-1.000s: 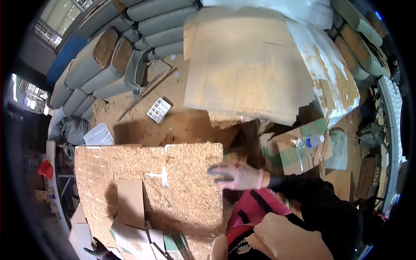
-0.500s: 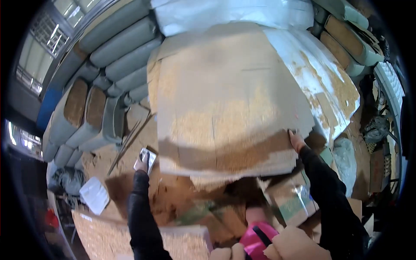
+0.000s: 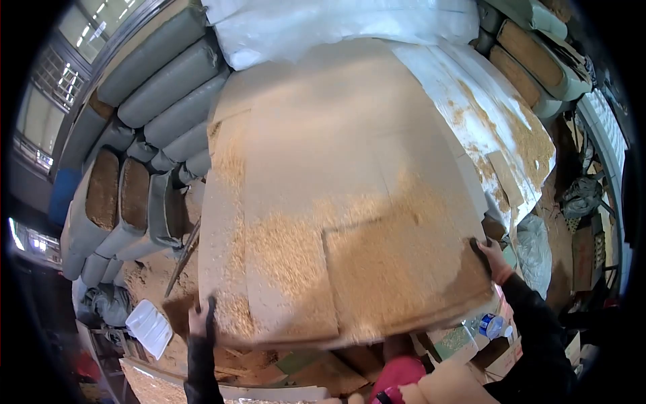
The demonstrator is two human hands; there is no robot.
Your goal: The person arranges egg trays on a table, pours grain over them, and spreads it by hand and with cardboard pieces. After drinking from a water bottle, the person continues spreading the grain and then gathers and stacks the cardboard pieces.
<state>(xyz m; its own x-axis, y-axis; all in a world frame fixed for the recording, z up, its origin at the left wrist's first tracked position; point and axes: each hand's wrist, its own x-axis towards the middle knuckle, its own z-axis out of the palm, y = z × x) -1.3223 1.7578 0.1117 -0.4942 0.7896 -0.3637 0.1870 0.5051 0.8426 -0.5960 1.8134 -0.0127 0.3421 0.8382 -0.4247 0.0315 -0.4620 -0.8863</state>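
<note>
A large brown cardboard sheet (image 3: 303, 148) spreads out in front of me, its near part strewn with pale, crumbly shavings (image 3: 286, 259). My left hand (image 3: 198, 320) is closed on the near left edge of the sheet, with a dark strip showing along the thumb side. On the opposite edge, my right hand (image 3: 498, 262) grips the near right corner, also with something dark at the thumb. The fingers under the cardboard are hidden on both sides. A pink garment (image 3: 404, 377) shows below the sheet's near edge.
Long grey-wrapped bales (image 3: 171, 84) are stacked at the left. White plastic wrapping (image 3: 343, 27) lies behind the sheet, and a white, crumb-covered sheet (image 3: 464, 101) slopes away to the right. A white plastic tray (image 3: 149, 328) rests at the lower left, a plastic bottle (image 3: 493, 326) at the lower right.
The cardboard has come nearer to me, covering more of the floor. My left hand has left a small whitish object and taken hold of the sheet's edge; my right hand has moved right and down.
</note>
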